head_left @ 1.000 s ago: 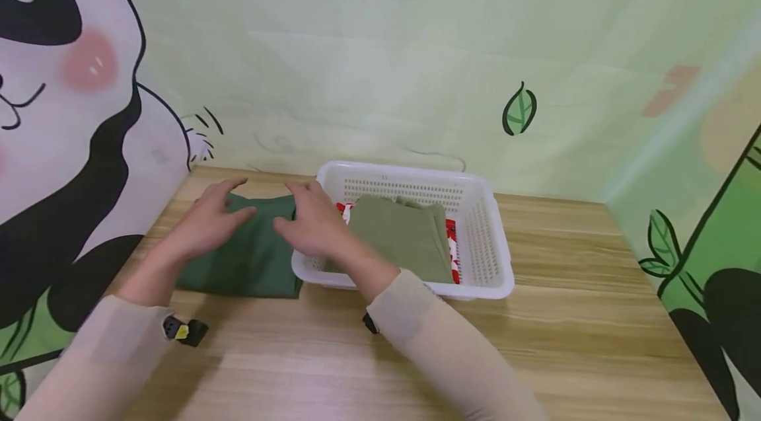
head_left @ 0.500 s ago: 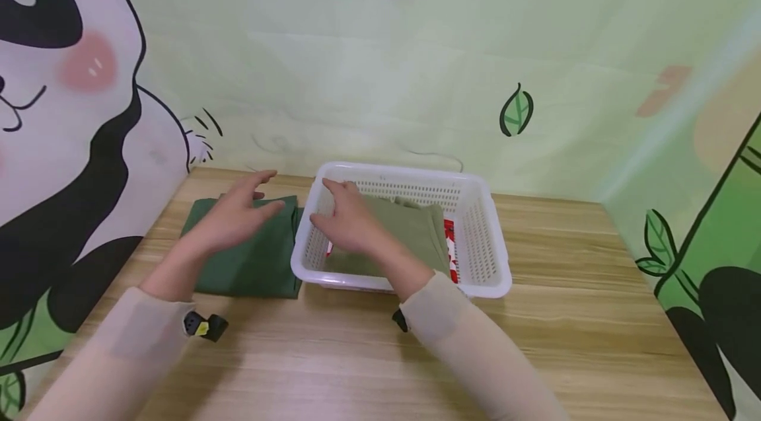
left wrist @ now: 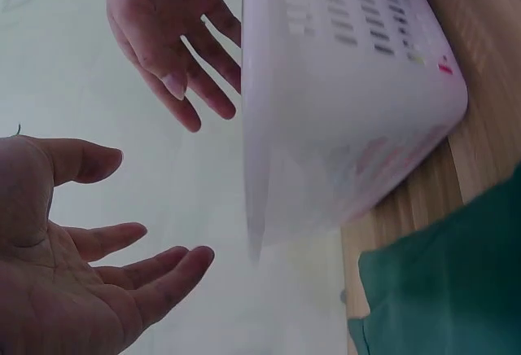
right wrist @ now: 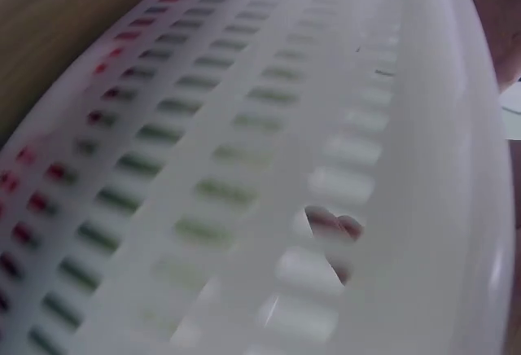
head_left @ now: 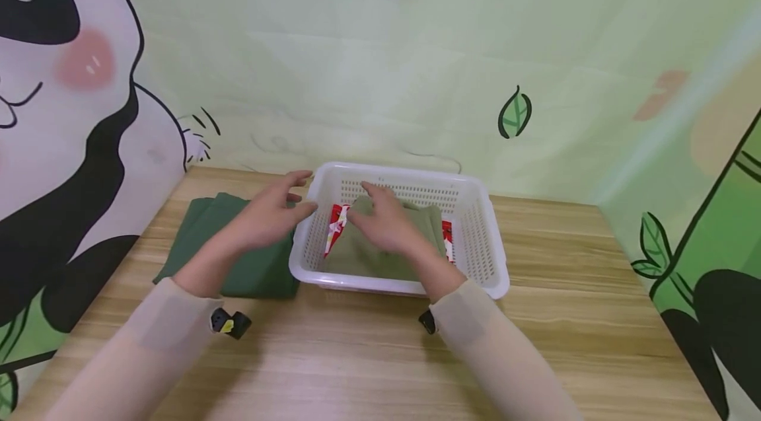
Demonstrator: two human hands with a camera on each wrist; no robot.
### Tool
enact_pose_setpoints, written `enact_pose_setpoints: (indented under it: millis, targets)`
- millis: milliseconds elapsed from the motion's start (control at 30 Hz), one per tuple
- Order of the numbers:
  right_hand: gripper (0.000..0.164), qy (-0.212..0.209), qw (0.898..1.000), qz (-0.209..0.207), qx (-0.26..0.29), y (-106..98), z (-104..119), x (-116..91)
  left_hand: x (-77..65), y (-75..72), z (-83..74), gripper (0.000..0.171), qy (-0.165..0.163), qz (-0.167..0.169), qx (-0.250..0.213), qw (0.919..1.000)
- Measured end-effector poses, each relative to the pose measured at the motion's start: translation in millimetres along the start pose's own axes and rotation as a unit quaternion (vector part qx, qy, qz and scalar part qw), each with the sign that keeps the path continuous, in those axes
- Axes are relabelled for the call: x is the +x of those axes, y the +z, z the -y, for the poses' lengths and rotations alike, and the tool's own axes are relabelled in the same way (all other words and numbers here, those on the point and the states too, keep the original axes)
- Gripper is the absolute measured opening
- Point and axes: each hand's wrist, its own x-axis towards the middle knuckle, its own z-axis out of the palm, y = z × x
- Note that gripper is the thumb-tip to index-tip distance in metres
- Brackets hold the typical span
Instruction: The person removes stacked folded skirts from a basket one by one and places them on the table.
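My left hand (head_left: 267, 213) hovers beside the left rim of the white basket (head_left: 498, 242), fingers spread and holding nothing. Its palm (left wrist: 57, 298) shows in the left wrist view, apart from the basket wall. Over the basket is my right hand (head_left: 386, 219), also with spread fingers and no thing in its grasp. Below it lies a folded olive-green cloth (head_left: 362, 249), on top of a red and white patterned cloth (head_left: 335, 226). A dark green folded cloth (head_left: 261, 269) rests on the table left of the basket, partly covered by my left forearm.
The wooden table (head_left: 559, 315) reaches back to a green wall sheet (head_left: 297, 64) printed with leaves and a panda. Perforated basket wall (right wrist: 203, 127) fills most of the right wrist view.
Both hands have moved right, the left from above the dark green cloth to the basket's left rim, the right from that rim to over the olive cloth. The basket stays put.
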Motion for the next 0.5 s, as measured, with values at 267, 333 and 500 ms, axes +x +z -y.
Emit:
enact_pose_setpoints:
  millis: [267, 333, 500]
  targets:
    - [0.072, 0.025, 1.000, -0.009, -0.007, -12, -21, -6, 11.0, 24.5, -7.4, 0.067, 0.025, 0.022, -0.001, 0.9994]
    - [0.072, 0.026, 1.000, -0.008, -0.003, -14, -25, -7, 14.2, 30.1, -8.3, 0.067, 0.028, 0.029, -0.003, 0.9992]
    - [0.071, 0.028, 1.000, -0.004, 0.001, -19, -36, -10, 23.3, 42.6, -7.6, 0.067, 0.032, 0.041, -0.009, 0.9986]
